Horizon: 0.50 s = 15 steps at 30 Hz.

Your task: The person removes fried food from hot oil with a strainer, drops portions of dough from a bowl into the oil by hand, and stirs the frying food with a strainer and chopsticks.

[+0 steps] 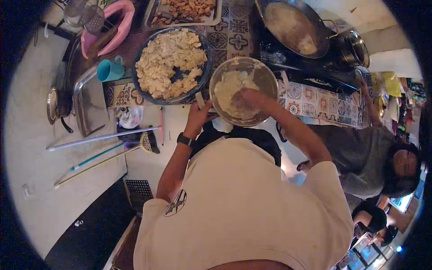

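In front of my body is a round bowl [217, 110] with a pale handle, holding pale flour and floured lumps. At the bowl's left side, my left hand [200, 116] is closed around that handle. My right hand [250, 100] reaches down inside, its fingers sunk among the floured lumps [230, 90] and mostly hidden. Beyond my left hand stands a wide dark basin [209, 74] heaped with flour-coated pieces [168, 58]. A gap in the heap shows the basin's bottom.
A large pan [288, 29] of bubbling oil sits on the black stove [288, 63] at far right. Fried pieces [184, 10] fill a metal tray at the back. A teal mug [110, 69] stands left of the basin. Another person [360, 153] is close on my right.
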Motion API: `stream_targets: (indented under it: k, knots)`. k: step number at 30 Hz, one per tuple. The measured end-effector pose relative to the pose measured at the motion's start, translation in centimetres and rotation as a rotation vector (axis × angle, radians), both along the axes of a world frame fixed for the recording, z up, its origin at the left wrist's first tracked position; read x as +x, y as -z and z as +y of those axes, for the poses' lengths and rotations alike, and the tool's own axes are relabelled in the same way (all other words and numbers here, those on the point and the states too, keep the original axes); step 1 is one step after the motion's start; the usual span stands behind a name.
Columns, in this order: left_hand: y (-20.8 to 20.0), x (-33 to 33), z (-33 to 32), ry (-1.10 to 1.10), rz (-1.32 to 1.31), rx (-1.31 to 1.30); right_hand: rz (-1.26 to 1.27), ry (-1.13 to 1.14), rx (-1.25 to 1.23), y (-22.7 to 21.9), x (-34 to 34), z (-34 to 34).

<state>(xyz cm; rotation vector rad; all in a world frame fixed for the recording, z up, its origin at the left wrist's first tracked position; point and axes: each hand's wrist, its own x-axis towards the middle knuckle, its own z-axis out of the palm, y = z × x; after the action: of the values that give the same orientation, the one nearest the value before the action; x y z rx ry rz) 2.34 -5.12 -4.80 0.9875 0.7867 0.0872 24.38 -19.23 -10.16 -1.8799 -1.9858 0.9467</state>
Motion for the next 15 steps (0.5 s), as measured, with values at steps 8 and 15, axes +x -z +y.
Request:
stream_targets:
  k: [8, 15]
  knots:
    - [0.6, -0.3, -0.1, 0.011, -0.04, 0.006, -0.221, 0.196, 0.022, -0.5, -3.8, -0.7]
    - [0.3, -0.6, -0.5, -0.01, -0.068, 0.016, -0.184, 0.268, 0.341, -2.2, -4.4, -1.3]
